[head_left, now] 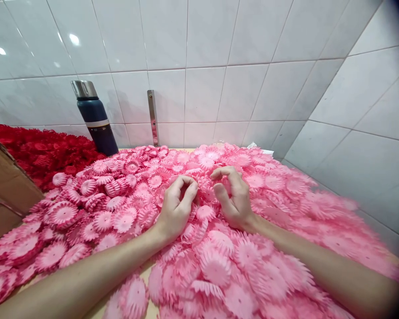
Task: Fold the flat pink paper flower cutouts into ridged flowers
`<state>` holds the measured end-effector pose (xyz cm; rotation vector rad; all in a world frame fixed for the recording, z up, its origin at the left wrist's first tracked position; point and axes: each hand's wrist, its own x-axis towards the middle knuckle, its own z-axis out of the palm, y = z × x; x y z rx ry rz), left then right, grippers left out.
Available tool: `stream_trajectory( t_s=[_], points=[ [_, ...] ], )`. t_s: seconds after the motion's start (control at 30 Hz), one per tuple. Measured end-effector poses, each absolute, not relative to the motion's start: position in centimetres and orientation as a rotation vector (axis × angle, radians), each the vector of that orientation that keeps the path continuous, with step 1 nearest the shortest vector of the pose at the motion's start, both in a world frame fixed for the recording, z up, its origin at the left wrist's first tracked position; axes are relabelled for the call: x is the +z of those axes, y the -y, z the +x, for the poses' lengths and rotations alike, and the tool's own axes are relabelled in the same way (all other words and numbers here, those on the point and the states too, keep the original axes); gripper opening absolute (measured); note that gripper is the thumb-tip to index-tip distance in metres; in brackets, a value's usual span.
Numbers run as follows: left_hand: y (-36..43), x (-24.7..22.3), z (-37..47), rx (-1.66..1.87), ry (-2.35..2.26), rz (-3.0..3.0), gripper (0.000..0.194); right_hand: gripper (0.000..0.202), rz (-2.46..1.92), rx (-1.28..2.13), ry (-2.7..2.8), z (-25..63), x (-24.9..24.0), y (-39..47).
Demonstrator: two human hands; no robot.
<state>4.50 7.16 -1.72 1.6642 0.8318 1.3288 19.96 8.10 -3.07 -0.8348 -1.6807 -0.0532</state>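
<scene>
Pink scalloped flower pieces [216, 266] lie in a wide heap, many with a small hole in the middle. Over the centre of the heap, my left hand [179, 201] has its thumb and index finger pinched together; whatever is between the tips is too small to make out. Just to its right, my right hand [232, 195] has its thumb and curled index finger apart, with nothing seen between them. The two hands do not touch. Stacked, darker-edged pink pieces [63, 213] lie to the left of my left hand.
A dark blue bottle [98, 126] with a steel cap stands at the back left. Red flower pieces [49, 153] are piled behind a cardboard box [6, 190] at the left edge. A metal strip [152, 117] is fixed to the tiled wall [206, 95] behind the heap.
</scene>
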Motion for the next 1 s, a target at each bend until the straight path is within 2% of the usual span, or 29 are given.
stream_trajectory(
  t_s=[0.13, 0.5, 0.73, 1.0],
  points=[
    [-7.17, -1.71, 4.49, 1.350, -0.865, 1.716, 0.014, 0.004, -0.827, -0.173, 1.785, 19.71, -2.74, -8.03],
    [-7.25, -1.50, 4.60, 1.209, -0.832, 1.755, 0.025, 0.010, -0.671, -0.108, 1.854, 19.75, -3.20, -8.40],
    [-6.89, -1.51, 4.45, 1.269, -0.856, 1.738, 0.031, 0.006, -0.909, -0.130, 1.585, 19.46, -3.32, -8.56],
    [-6.91, -1.76, 4.69, 1.398, -0.833, 1.616, 0.033, 0.007, -0.867, -0.178, 1.603, 19.23, -3.35, -8.56]
  ],
)
